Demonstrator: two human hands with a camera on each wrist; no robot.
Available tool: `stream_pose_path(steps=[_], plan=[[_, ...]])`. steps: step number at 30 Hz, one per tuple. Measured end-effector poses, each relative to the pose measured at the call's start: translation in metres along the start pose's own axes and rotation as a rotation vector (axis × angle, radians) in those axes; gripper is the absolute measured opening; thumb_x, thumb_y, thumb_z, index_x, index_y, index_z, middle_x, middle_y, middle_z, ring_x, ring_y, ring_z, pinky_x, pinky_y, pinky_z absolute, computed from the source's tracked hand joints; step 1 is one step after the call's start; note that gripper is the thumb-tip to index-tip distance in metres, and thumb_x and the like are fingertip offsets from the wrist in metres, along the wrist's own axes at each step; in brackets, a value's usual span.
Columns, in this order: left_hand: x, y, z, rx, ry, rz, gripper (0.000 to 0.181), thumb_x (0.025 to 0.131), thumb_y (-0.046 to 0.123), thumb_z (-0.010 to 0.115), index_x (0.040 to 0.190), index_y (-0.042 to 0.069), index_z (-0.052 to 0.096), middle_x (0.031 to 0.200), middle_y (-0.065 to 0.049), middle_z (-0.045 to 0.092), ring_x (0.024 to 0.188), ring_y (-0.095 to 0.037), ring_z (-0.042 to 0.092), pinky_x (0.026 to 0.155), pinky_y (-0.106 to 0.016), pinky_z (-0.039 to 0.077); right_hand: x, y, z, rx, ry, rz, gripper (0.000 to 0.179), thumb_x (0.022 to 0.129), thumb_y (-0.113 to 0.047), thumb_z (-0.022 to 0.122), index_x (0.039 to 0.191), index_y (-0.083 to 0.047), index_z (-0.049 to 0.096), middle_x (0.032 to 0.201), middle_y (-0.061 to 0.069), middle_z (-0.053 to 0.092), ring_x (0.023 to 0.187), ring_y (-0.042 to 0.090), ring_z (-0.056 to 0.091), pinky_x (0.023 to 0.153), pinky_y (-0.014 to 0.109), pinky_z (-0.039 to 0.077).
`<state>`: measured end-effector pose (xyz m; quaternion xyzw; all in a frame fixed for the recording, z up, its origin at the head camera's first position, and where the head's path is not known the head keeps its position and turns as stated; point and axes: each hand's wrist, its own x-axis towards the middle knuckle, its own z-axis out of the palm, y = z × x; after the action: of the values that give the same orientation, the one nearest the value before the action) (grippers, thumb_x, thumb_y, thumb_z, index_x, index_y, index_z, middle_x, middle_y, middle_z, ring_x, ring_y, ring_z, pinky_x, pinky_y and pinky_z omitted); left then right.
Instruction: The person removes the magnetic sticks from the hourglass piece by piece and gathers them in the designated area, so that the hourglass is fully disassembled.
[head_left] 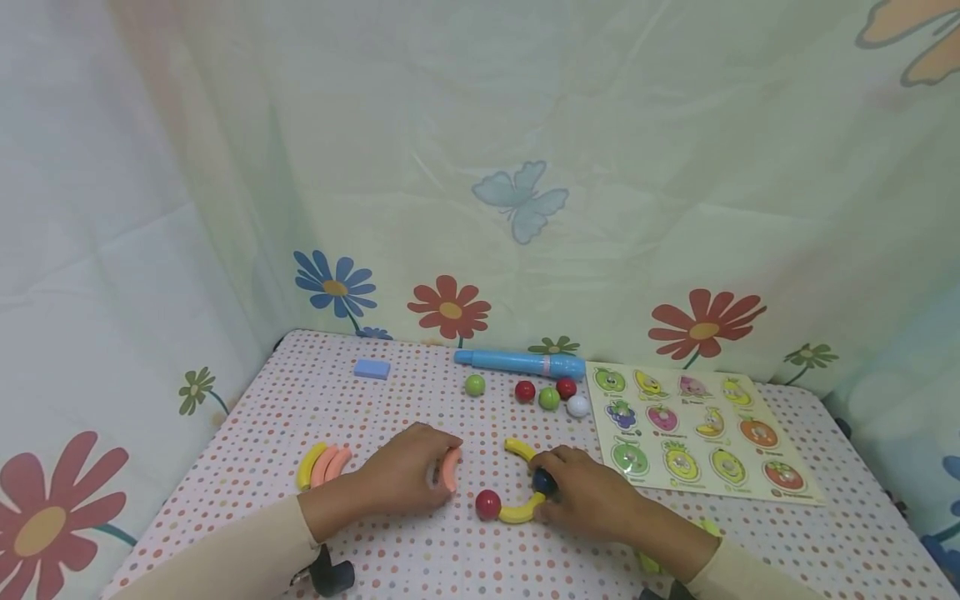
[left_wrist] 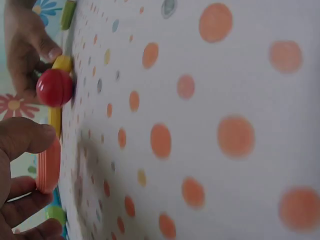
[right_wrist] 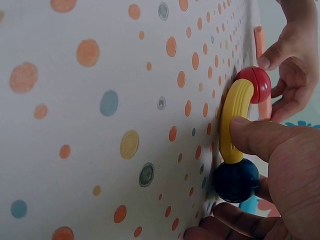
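Note:
My left hand (head_left: 405, 471) pinches a coral curved toy piece (head_left: 450, 469) between thumb and fingers; the left wrist view shows the grooved piece (left_wrist: 48, 167) on edge. My right hand (head_left: 588, 496) grips a joined chain: a red ball (head_left: 488, 505), a yellow curved piece (head_left: 517, 511) and a dark blue ball (head_left: 543, 481). In the right wrist view its thumb lies on the yellow curved piece (right_wrist: 232, 117), with fingers behind the dark blue ball (right_wrist: 236, 180). A second yellow curved piece (head_left: 519, 448) reaches toward the blue ball from behind; its near end is hidden by the right hand.
Left of my left hand lie a yellow curved piece (head_left: 309, 467) and two coral ones (head_left: 325, 465). Farther back are a blue block (head_left: 372, 368), several red, green and white balls (head_left: 549, 398), a blue tube (head_left: 517, 362) and a fruit picture board (head_left: 701, 437). Green pieces (head_left: 647, 562) show beneath the right forearm.

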<state>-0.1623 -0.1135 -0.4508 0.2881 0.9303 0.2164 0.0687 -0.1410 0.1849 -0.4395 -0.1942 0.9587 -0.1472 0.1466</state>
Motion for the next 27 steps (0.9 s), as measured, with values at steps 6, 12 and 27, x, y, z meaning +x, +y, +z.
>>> stream_pose_path(steps=[6, 12, 27], plan=[[-0.013, -0.014, -0.012, 0.016, 0.004, 0.024, 0.056, 0.08, 0.027, 0.082, 0.132, 0.013, 0.067, 0.132, 0.007, 0.063, 0.131, -0.021, 0.049, 0.107, -0.042, 0.044, 0.0, -0.001, -0.001, -0.007, -0.004, 0.002, 0.055, 0.08, -0.039, 0.087, 0.128, -0.024, 0.065, 0.121, 0.002, 0.062, 0.109, 0.021, 0.062, 0.086, 0.047, 0.056], [-0.029, -0.028, -0.021, 0.017, -0.006, 0.042, 0.055, 0.081, 0.024, 0.082, 0.133, 0.015, 0.066, 0.13, 0.01, 0.064, 0.128, -0.021, 0.049, 0.105, -0.045, 0.044, 0.0, -0.002, -0.001, 0.0, -0.007, 0.009, 0.054, 0.081, -0.039, 0.087, 0.128, -0.024, 0.065, 0.123, 0.003, 0.062, 0.111, 0.023, 0.062, 0.087, 0.048, 0.056], [-0.061, -0.063, -0.031, 0.055, 0.027, 0.001, 0.055, 0.076, 0.023, 0.088, 0.127, 0.019, 0.07, 0.124, 0.013, 0.066, 0.121, -0.019, 0.049, 0.101, -0.054, 0.04, -0.001, 0.0, 0.001, -0.023, 0.006, -0.011, 0.055, 0.081, -0.041, 0.086, 0.129, -0.024, 0.064, 0.122, 0.002, 0.062, 0.111, 0.022, 0.062, 0.088, 0.047, 0.056]])
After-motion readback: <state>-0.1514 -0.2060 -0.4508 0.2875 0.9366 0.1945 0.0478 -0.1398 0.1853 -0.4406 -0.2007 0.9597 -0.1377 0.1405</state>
